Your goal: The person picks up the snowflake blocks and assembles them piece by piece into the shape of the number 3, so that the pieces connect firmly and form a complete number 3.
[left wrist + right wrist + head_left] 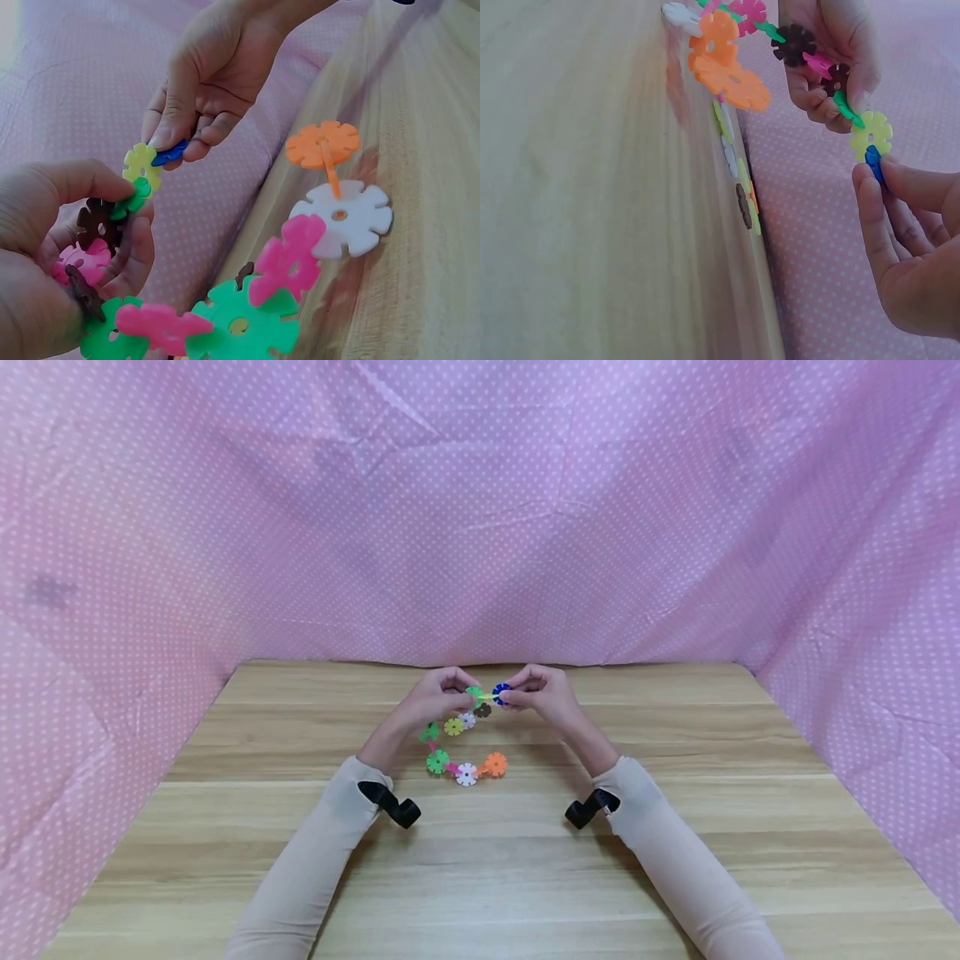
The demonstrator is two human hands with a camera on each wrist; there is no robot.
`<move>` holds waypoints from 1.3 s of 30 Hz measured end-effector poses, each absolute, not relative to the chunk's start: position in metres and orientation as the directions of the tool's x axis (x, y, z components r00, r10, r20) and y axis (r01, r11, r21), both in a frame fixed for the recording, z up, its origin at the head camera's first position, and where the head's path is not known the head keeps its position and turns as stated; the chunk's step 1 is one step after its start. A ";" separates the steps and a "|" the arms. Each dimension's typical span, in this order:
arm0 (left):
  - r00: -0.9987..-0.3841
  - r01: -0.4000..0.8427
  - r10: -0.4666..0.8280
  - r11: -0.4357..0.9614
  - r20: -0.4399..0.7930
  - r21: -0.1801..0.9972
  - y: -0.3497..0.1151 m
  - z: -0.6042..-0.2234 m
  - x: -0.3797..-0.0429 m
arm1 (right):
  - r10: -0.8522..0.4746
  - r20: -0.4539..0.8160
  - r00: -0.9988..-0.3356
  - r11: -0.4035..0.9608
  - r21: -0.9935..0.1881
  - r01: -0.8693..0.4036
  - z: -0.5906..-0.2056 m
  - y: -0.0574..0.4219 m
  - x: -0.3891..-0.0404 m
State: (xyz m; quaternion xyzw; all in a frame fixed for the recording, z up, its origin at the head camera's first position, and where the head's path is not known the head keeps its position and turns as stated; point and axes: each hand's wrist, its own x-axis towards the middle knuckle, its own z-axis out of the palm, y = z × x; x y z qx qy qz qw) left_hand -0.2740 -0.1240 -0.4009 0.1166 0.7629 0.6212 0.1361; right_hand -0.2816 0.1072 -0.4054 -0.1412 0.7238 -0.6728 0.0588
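Observation:
My two hands are raised over the table with a chain of slotted plastic flower discs between them. My left hand [437, 696] pinches a green disc [135, 196] between thumb and fingers. My right hand [549, 695] pinches a blue disc [171, 152], which meets the edge of a yellow disc [141, 161] next to the green one. From my left hand the chain curves round through brown, pink and green discs to a white disc [351, 217] and an orange disc [322, 142] at its free end. My left fingers partly hide the brown and pink discs.
Loose discs lie on the wooden table [480, 877] behind the chain, among them a yellow disc [453, 727] and a brown disc [743, 206]. A pink dotted cloth [480, 527] hangs behind and beside the table. Each wrist wears a black camera mount [401, 810].

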 end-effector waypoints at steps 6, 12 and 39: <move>-0.936 -0.032 0.338 0.189 -0.096 0.981 -0.124 -0.402 -0.274 | -0.288 0.085 -0.954 0.076 -0.991 -0.111 -0.405 0.109 -0.283; -0.944 -0.079 0.303 0.174 -0.129 0.982 -0.122 -0.407 -0.274 | -0.301 0.055 -0.952 0.092 -0.992 -0.086 -0.405 0.109 -0.282; -0.922 0.041 0.385 0.226 -0.050 0.973 -0.129 -0.401 -0.273 | -0.491 -0.052 -0.870 0.203 -0.978 -0.056 -0.394 0.123 -0.283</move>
